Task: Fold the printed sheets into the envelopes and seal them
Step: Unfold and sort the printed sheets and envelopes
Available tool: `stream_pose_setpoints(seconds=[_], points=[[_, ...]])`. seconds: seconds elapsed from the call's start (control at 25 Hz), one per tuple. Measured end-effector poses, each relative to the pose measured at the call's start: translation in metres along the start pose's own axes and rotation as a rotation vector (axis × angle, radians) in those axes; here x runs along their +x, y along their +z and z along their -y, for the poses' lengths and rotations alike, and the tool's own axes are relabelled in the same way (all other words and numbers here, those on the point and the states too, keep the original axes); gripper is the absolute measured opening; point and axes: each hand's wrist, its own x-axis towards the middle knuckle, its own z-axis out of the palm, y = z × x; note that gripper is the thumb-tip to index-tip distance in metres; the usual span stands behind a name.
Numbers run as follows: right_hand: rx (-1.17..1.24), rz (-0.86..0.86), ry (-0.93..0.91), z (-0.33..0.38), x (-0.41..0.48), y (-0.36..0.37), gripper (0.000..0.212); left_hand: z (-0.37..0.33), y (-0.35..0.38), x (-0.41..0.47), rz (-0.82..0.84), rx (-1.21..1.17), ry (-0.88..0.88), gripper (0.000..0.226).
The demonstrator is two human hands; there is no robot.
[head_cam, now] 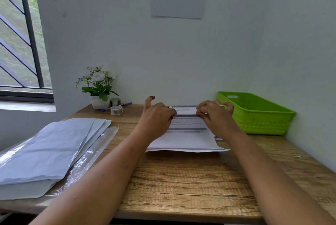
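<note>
While the printed sheets (187, 139) lie in a pile in the middle of the wooden table (181, 179), both hands are on the top one. The left hand (156, 115) pinches it with bent fingers, one finger sticking up. The right hand (216, 115) pinches it too, fingers curled. The envelopes (47, 148) lie heaped at the left, and a green basket (254, 115) sits at the right.
</note>
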Motion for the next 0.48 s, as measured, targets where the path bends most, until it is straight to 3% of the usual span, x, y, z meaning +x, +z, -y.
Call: stream_pose_setpoints(seconds=[0.32, 0.48], points=[[0.108, 0.065, 0.090, -0.016, -0.003, -0.006, 0.017, 0.034, -0.007, -0.002, 0.097, -0.094, -0.062, 0.024], [0.189, 0.098, 0.052, -0.012, -0.002, -0.002, 0.015, 0.055, -0.012, -0.007, 0.123, -0.103, -0.211, 0.020]])
